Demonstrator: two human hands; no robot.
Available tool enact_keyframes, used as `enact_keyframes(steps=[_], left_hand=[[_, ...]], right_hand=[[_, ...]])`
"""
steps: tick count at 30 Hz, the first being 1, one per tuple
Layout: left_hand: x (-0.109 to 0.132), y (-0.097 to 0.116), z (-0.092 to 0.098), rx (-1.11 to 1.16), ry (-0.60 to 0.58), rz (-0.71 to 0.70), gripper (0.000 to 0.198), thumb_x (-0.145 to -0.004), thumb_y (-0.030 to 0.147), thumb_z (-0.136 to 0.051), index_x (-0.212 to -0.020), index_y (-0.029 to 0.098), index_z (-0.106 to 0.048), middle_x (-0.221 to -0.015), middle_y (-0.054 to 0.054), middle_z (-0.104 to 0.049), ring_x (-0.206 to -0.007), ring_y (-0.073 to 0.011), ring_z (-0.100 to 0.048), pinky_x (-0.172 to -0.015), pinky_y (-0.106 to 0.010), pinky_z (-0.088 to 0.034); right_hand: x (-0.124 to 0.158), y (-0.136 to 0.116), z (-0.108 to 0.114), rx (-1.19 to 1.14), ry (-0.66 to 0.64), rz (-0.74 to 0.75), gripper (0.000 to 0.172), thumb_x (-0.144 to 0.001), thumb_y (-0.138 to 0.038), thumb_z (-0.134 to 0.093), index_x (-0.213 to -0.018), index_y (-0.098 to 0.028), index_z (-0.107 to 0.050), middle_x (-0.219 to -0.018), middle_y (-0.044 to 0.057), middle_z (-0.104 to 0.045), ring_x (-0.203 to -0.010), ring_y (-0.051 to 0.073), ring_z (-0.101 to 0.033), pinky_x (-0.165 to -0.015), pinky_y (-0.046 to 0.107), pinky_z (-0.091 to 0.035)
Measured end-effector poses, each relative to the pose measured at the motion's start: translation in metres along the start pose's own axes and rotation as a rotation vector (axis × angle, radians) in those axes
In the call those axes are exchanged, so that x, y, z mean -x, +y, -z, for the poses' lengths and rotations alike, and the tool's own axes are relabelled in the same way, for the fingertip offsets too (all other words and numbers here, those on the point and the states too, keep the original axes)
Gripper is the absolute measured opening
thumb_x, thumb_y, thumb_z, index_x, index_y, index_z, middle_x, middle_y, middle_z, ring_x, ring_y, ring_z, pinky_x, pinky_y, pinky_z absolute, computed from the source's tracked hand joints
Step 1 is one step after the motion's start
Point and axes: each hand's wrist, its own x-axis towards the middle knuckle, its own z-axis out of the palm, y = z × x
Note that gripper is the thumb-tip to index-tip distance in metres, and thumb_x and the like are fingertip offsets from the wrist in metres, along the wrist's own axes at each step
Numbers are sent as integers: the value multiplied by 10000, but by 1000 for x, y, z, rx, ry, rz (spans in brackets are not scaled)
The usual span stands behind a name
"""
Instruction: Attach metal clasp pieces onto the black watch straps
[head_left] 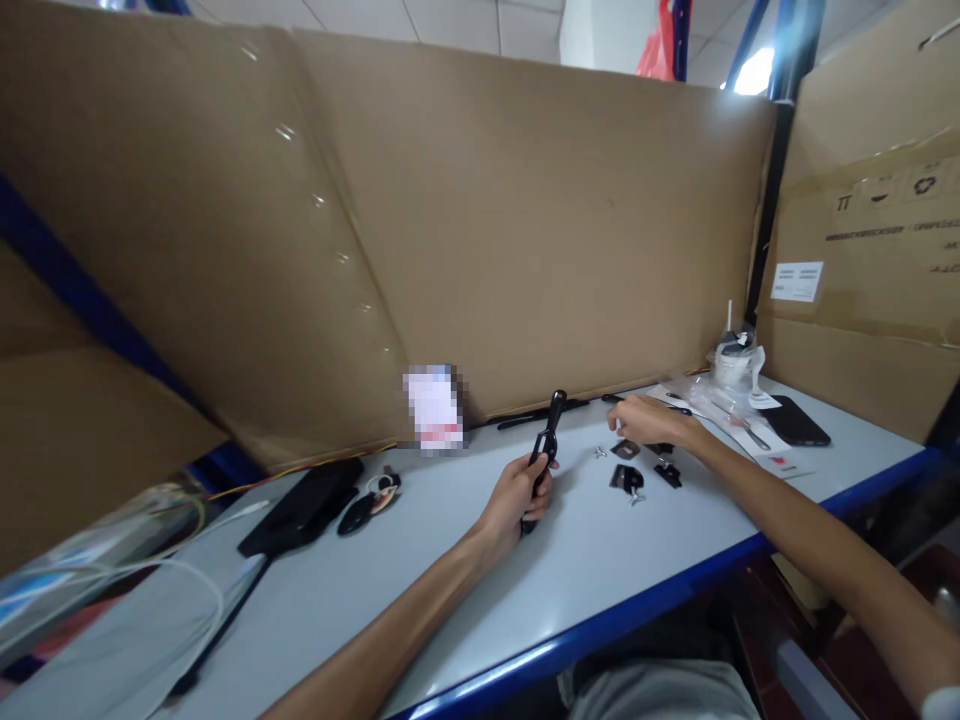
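My left hand (519, 492) is wrapped round a slim black tool (553, 425), which stands tilted above the table with its rounded end up. Its exact kind does not show. To the right, my right hand (637, 420) hovers low over the tabletop with curled fingers; whatever they pinch, if anything, is hidden. Just below it lie several small black plates (627, 478) and a black bracket-like piece (667, 473). Silver wing screws (636, 495) rest among them, one (600, 453) nearer the left hand.
A black box-shaped device (304, 510) with a cable and a bunch of keys (367, 508) lie at left on the grey table (420, 590). A blurred card-like item (435, 410) leans on the cardboard wall (525, 230). At right are a phone (799, 421), clear plastic bags (709, 397) and a cup (735, 362).
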Motion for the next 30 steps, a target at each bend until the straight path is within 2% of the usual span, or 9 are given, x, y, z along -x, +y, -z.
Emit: enact_keyframes(steps=[5, 8, 13, 17, 18, 21, 23, 27, 30], left_hand=[[2, -2, -1, -32, 13, -22, 258, -850, 404, -627, -851, 176, -505, -521, 88, -381, -363, -30, -229, -361, -168, -110], [3, -2, -5, -51, 19, -46, 305, -839, 455, -636, -857, 174, -517, -525, 85, -398, -362, -32, -251, -363, -171, -123], [4, -2, -10, -78, 61, -78, 352, -849, 514, -590, -874, 168, -534, -531, 74, -425, -360, -42, -287, -360, -178, -155], [5, -2, -11, -68, 81, -96, 332, -844, 495, -584, -897, 171, -536, -546, 64, -454, -384, -54, -309, -362, -179, -176], [6, -2, -11, -58, 83, -97, 318, -836, 474, -594, -899, 168, -538, -558, 58, -469, -398, -57, -320, -363, -179, -181], [7, -2, -10, -38, 77, -94, 303, -803, 427, -637, -901, 153, -554, -588, 45, -490, -439, -61, -339, -372, -173, -198], [8, -1, -10, -50, 69, -92, 326, -795, 441, -651, -914, 152, -559, -591, 47, -492, -446, -63, -348, -380, -172, -228], [8, 0, -10, -102, 45, -119, 382, -826, 537, -608, -956, 185, -534, -583, 51, -519, -425, -77, -397, -414, -199, -345], [8, 0, -10, -161, 51, -147, 382, -844, 564, -585, -941, 200, -521, -538, 79, -447, -387, -62, -326, -381, -177, -251]], right_hand=[[3, 9, 8, -68, -232, 59, 467, -681, -314, -779, -1135, -222, -726, -1038, 49, -723, -898, 198, -641, -668, 233, -380], [1, 12, 6, -87, -275, 66, 461, -658, -326, -797, -1096, -199, -733, -1005, 45, -716, -864, 185, -626, -670, 234, -383], [-4, 17, -3, -203, -320, -39, 420, -605, -341, -818, -974, -158, -732, -819, 24, -681, -728, 159, -586, -617, 231, -377], [-4, 23, -8, -289, -246, -86, 484, -514, -332, -850, -941, -159, -701, -764, -5, -632, -661, 138, -531, -555, 227, -342], [-4, 24, -8, -309, -230, -83, 456, -502, -329, -849, -897, -161, -697, -741, -15, -617, -647, 132, -516, -545, 227, -328], [-2, 26, -3, -357, -243, -36, 260, -554, -345, -791, -645, -167, -626, -572, -61, -494, -564, 101, -424, -525, 232, -261], [0, 24, 2, -408, -241, -8, 278, -608, -365, -738, -545, -168, -554, -492, -81, -389, -524, 84, -355, -523, 239, -221], [4, 3, 11, -630, -78, 33, 355, -656, -416, -712, -522, -165, -499, -478, -89, -323, -493, 63, -288, -502, 234, -178], [6, -25, 12, -919, 57, 17, 369, -701, -459, -706, -583, -176, -501, -488, -85, -394, -443, 61, -320, -446, 219, -204]])
